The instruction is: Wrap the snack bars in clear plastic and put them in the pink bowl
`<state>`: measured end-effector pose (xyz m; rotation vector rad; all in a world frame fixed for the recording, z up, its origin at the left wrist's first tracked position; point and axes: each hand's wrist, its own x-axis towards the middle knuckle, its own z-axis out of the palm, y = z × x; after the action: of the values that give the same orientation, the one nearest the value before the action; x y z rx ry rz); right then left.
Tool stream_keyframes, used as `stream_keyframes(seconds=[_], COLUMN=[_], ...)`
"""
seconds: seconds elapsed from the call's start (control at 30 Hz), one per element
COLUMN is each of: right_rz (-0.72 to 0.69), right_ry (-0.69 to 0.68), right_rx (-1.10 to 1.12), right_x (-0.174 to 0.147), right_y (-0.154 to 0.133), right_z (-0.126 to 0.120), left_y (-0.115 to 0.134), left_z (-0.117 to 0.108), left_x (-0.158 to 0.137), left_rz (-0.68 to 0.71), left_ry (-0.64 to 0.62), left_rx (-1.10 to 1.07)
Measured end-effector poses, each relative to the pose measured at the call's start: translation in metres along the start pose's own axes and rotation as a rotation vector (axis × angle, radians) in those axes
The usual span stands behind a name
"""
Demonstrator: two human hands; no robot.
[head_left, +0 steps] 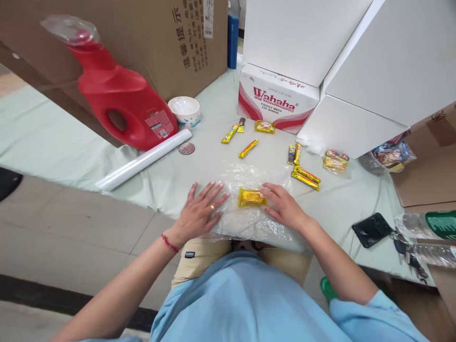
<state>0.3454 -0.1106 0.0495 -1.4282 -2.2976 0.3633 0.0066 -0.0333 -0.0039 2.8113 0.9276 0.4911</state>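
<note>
A yellow-wrapped snack cake (251, 197) lies on a sheet of clear plastic film (245, 225) at the near edge of the table. Flat on the left side of that film rests my left hand (203, 206), fingers spread and holding nothing. My right hand (283, 204) is at the right end of the snack, its fingers apart and slightly bent, with the fingertips at or just touching the wrapper. Beyond the film lies a thin yellow snack stick (248, 149). More yellow sticks (305, 178) lie to the right of the film.
A white film roll (146, 159) lies at left, near a red jug (124, 99) and a paper bowl (185, 111). Behind stand a Wahaha carton (276, 99) and white boxes (302, 38). At right are a black phone-like object (371, 230), keys (406, 251) and plastic bottles (434, 225).
</note>
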Motion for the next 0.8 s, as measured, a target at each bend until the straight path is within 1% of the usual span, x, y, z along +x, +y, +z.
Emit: stream_keyframes(seconds=[0.03,0.07,0.13,0.2,0.27,0.33,0.37,0.43,0.53,0.6,0.67,0.73,0.8], right_rz=[0.012,0.022,0.042,0.057,0.076,0.094,0.099,0.094,0.097,0.140,0.229,0.334,0.398], right_ry=[0.068,0.109,0.095,0.043,0.052,0.104,0.123,0.125,0.094,0.063,0.005,-0.112,-0.241], right_rx=[0.048,0.088,0.122,0.101,0.073,0.082,0.105,0.176,0.241,0.213,0.142,0.037,-0.104], right_x=[-0.016,-0.033,-0.066,-0.095,-0.113,-0.119,-0.117,-0.108,-0.082,-0.062,-0.039,-0.017,0.002], right_y=[-0.002,-0.004,-0.010,-0.015,-0.018,-0.018,-0.017,-0.014,-0.003,0.009,0.025,0.041,0.055], right_z=[-0.003,-0.006,-0.004,0.005,0.018,0.026,0.027,0.019,-0.006,-0.021,-0.031,-0.037,-0.043], left_y=[0.004,0.007,0.013,0.016,0.017,0.016,0.014,0.010,0.002,-0.006,-0.016,-0.026,-0.031], left_z=[-0.001,-0.002,-0.002,-0.002,0.000,0.002,0.001,-0.003,-0.014,-0.019,-0.019,-0.019,-0.023], left_x=[-0.007,-0.014,-0.027,-0.034,-0.036,-0.032,-0.028,-0.018,0.004,0.023,0.042,0.058,0.066], left_rz=[0.028,0.059,0.100,0.093,0.058,0.004,-0.029,-0.096,-0.174,-0.222,-0.289,-0.368,-0.450], left_ry=[-0.012,-0.040,-0.106,-0.142,-0.146,-0.133,-0.127,-0.114,-0.096,-0.079,-0.072,-0.040,0.083], left_rx=[-0.034,-0.081,-0.181,-0.242,-0.268,-0.304,-0.335,-0.419,-0.529,-0.543,-0.506,-0.401,-0.253])
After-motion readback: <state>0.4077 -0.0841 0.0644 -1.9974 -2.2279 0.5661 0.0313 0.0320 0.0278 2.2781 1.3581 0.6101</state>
